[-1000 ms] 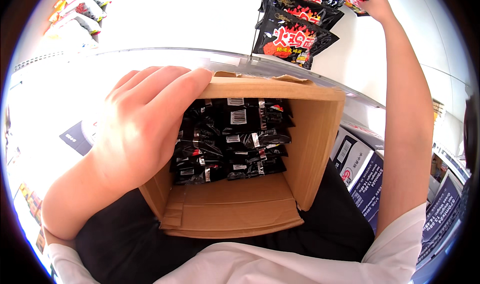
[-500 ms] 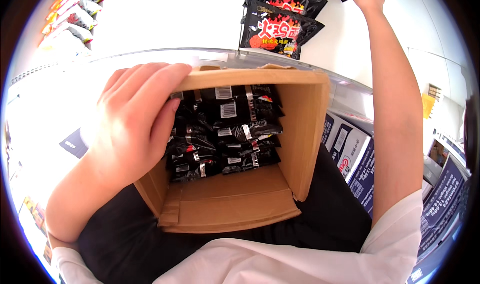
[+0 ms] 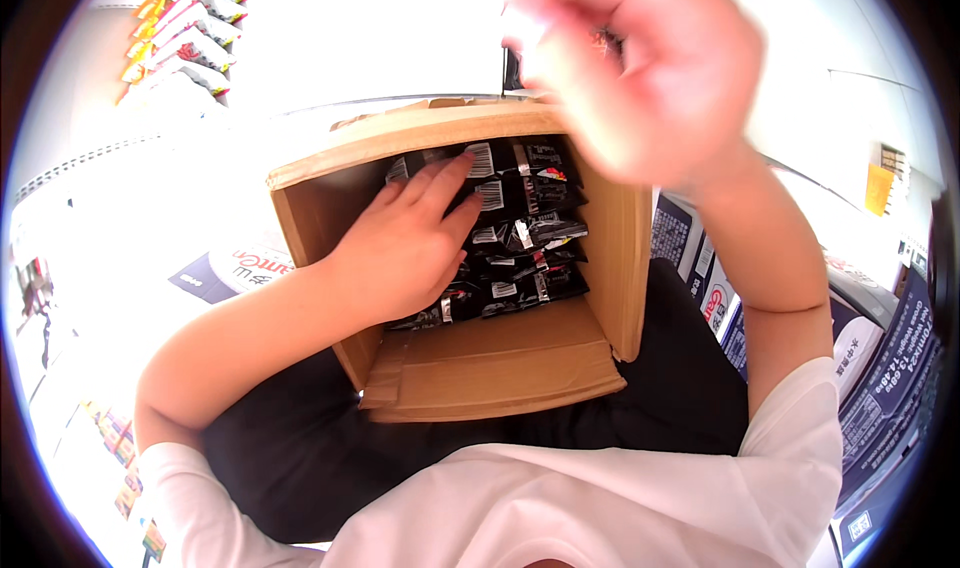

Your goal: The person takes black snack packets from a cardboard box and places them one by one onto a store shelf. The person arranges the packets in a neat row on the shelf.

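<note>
An open cardboard box (image 3: 500, 363) rests on my lap, its mouth toward me. Several black glossy packets (image 3: 525, 236) with barcodes are stacked in rows inside it. My left hand (image 3: 405, 253) reaches into the box, fingers extended and lying on the left-hand packets. Above the box's right far corner is my right hand (image 3: 650, 78), smeared by motion, its fingers bent. Whether it holds anything cannot be made out. It hides most of the black packets on the white shelf behind it.
A white shelf (image 3: 400, 38) runs across the far side, with a row of white and orange packets (image 3: 195, 43) at its left. Blue and white cartons (image 3: 715, 288) stand to the right of my lap, and another carton (image 3: 225, 273) lies left of the box.
My left hand has gone from the box's upper left edge onto the packets inside. My right hand has come back from the far shelf toward the box. The box has tilted slightly.
</note>
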`<action>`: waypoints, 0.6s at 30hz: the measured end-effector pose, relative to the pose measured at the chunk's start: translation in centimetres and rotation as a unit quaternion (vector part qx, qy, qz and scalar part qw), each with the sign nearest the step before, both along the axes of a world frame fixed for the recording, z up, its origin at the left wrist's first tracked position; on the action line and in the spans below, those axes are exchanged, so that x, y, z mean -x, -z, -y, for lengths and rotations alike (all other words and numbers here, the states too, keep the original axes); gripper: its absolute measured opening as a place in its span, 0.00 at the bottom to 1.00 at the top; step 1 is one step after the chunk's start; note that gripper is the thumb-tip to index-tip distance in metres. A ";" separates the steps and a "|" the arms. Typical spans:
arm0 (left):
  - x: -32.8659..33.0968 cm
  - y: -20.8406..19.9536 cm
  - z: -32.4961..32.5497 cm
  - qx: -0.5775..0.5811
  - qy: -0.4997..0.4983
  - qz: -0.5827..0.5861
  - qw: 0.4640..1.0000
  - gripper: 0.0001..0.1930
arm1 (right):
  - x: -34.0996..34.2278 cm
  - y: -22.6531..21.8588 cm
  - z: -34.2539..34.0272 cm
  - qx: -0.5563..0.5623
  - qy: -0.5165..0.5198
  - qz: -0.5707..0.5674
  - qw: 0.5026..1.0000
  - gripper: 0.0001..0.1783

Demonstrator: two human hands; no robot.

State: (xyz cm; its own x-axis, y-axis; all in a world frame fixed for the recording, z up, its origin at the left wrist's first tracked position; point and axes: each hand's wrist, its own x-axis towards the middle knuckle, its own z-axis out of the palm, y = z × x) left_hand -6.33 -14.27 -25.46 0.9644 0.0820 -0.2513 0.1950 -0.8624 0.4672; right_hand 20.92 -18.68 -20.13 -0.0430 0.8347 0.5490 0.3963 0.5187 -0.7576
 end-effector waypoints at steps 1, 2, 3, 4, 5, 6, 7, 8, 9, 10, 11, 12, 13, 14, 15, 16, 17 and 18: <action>0.1 0.4 0.2 0.004 0.008 -0.001 1.000 0.29 | 1.5 0.6 0.3 -0.025 0.014 0.105 0.994 0.13; 0.2 0.7 0.4 0.005 0.019 -0.023 1.000 0.31 | 2.8 1.2 0.6 -0.029 0.033 0.125 0.991 0.13; 0.3 0.9 0.5 0.006 0.030 -0.045 0.999 0.32 | 3.6 2.0 0.6 -0.086 0.045 0.116 0.988 0.10; 0.3 1.0 0.4 0.002 0.035 -0.045 0.998 0.33 | 3.8 2.6 0.8 -0.080 0.050 0.126 0.988 0.09; 0.3 0.9 0.4 0.014 0.026 -0.046 0.999 0.33 | 4.0 3.2 0.9 -0.084 0.053 0.140 0.985 0.09; 0.3 0.8 0.2 0.019 0.018 -0.044 0.999 0.33 | 4.1 3.7 0.9 -0.106 0.059 0.149 0.981 0.09; 0.1 0.5 0.1 0.027 0.011 -0.045 0.999 0.32 | 4.1 4.1 0.9 -0.145 0.069 0.153 0.975 0.09; 0.0 0.2 -0.1 0.042 0.001 -0.042 0.998 0.32 | 4.1 4.3 0.9 -0.156 0.051 0.180 0.970 0.09; -0.1 -0.3 -0.4 0.057 -0.006 -0.042 0.997 0.32 | 4.1 4.3 1.1 -0.140 0.035 0.190 0.971 0.08; -0.2 -0.9 -0.7 0.071 -0.013 -0.044 0.996 0.32 | 4.2 4.1 1.3 -0.138 0.025 0.199 0.970 0.08; -0.2 -1.6 -1.0 0.094 -0.013 -0.037 0.995 0.32 | 4.4 3.8 1.6 -0.151 0.021 0.201 0.968 0.08; -0.1 -2.6 -1.4 0.116 -0.013 -0.033 0.993 0.32 | 4.5 3.2 2.1 -0.108 0.019 0.197 0.974 0.09; 0.0 -3.5 -1.7 0.139 -0.013 -0.017 0.990 0.33 | 4.7 2.5 2.7 -0.045 0.017 0.221 0.974 0.09; 0.2 -4.6 -2.1 0.172 -0.024 0.004 0.985 0.33 | 4.9 1.6 3.3 0.003 0.019 0.241 0.970 0.10; 0.5 -5.7 -2.4 0.205 -0.035 0.039 0.977 0.33 | 5.1 0.6 3.9 0.055 0.020 0.273 0.960 0.12; 0.8 -6.7 -2.8 0.241 -0.046 0.065 0.967 0.33 | 5.0 -0.4 4.6 0.115 0.015 0.293 0.949 0.14; 1.0 -7.6 -3.4 0.275 -0.053 0.090 0.956 0.33 | 5.0 -1.3 5.0 0.151 0.017 0.279 0.948 0.14; 1.3 -8.4 -4.1 0.310 -0.061 0.108 0.943 0.33 | 5.0 -2.0 5.3 0.186 0.018 0.265 0.946 0.13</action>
